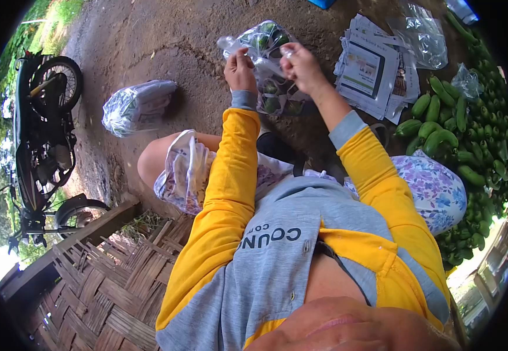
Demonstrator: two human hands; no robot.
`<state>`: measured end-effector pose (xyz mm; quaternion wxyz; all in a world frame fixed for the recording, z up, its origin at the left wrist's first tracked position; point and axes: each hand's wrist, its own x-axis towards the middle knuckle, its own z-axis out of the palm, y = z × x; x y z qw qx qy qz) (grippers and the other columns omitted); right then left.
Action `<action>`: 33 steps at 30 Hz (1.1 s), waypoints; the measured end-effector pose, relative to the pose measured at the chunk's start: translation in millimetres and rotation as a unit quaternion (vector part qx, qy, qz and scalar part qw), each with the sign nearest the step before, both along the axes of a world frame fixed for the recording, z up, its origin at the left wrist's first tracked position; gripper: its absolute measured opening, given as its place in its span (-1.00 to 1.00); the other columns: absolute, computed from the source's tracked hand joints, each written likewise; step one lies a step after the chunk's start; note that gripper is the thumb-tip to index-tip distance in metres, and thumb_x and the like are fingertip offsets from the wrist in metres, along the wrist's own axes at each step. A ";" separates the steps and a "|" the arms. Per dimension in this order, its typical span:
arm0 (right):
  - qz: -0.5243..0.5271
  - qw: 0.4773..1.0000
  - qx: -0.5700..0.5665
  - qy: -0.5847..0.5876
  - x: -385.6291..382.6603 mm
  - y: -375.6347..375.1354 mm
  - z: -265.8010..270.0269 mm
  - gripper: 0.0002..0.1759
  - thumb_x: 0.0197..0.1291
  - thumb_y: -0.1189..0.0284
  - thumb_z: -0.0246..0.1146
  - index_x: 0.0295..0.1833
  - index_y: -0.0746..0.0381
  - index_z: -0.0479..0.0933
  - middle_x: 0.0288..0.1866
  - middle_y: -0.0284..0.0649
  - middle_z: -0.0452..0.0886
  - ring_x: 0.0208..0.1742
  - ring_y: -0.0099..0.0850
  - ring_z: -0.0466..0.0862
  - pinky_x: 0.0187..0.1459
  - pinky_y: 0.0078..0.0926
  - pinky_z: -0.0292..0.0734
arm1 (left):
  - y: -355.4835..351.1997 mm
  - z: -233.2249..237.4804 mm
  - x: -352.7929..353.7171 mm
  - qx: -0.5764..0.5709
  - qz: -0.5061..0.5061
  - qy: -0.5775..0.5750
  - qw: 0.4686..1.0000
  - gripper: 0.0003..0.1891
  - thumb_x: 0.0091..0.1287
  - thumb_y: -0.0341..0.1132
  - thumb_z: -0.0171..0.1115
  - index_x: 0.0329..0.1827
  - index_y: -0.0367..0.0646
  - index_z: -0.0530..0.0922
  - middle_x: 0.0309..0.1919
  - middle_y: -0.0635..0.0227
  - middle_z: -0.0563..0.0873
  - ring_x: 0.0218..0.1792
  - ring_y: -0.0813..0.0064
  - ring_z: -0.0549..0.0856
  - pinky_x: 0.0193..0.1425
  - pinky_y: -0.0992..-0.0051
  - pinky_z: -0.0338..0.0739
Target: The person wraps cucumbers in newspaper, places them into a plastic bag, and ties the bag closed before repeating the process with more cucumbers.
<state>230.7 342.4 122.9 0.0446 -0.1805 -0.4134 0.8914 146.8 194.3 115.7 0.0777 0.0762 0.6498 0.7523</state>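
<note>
A clear plastic bag (270, 64) with dark green produce inside stands on the ground in front of me. My left hand (240, 69) is closed at its left side, fingers pinched on the plastic near the top. My right hand (302, 68) is closed at the bag's upper right, with a bit of whitish plastic showing at the fingertips. Round green pieces (272, 89) show through the bag; their exact kind is hard to make out. The bag's lower part sits between my knees.
A wrapped plastic bundle (138, 107) lies to the left. Printed paper sheets (371, 67) and clear plastic bags (422, 38) lie to the right, beside a large heap of green bananas (482, 128). A motorcycle (46, 140) stands far left; a woven bamboo panel (110, 286) is below.
</note>
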 end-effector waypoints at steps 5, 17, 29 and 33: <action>-0.087 0.948 0.288 0.105 1.4 21.3 76.9 -0.94 0.29 0.52 0.11 -0.14 0.23 0.43 -0.40 -0.21 0.63 -0.35 -0.43 0.69 -0.28 -0.48 0.62 | 2.1 -0.9 12.7 -0.206 -0.089 0.246 0.943 -0.62 0.21 -0.36 0.10 0.10 -0.27 0.48 -0.33 0.19 0.58 -0.37 0.33 0.55 -0.20 0.38 0.47; 0.147 0.669 0.668 0.292 -33.6 -18.9 176.8 -0.79 0.07 0.53 0.19 -0.13 0.21 0.54 -0.10 -0.14 0.63 -0.08 -0.19 0.63 -0.08 -0.40 0.54 | -3.6 1.4 4.5 -0.142 -0.128 0.158 0.969 -0.60 0.42 -0.15 -0.04 0.15 -0.23 0.51 -0.02 0.13 0.62 0.07 0.26 0.55 0.17 0.39 0.39; 0.198 0.503 0.838 0.077 -73.3 14.9 82.6 -0.79 0.17 0.28 0.18 -0.26 0.21 0.52 -0.27 -0.15 0.62 -0.16 -0.12 0.59 -0.08 -0.16 0.48 | -15.4 4.7 5.2 -0.048 -0.133 -0.003 0.990 -0.59 0.44 -0.08 -0.03 0.05 -0.25 0.56 -0.28 0.32 0.67 -0.26 0.56 0.61 -0.12 0.54 0.48; 0.209 0.572 0.782 0.129 -40.5 8.6 107.8 -0.71 0.23 0.23 0.15 -0.39 0.23 0.52 -0.47 -0.08 0.58 -0.39 -0.05 0.56 -0.31 -0.20 0.46 | -13.9 9.2 1.6 -0.030 -0.155 0.032 0.987 -0.62 0.44 -0.09 -0.02 -0.11 -0.24 0.60 -0.34 0.33 0.68 -0.24 0.51 0.66 -0.12 0.49 0.51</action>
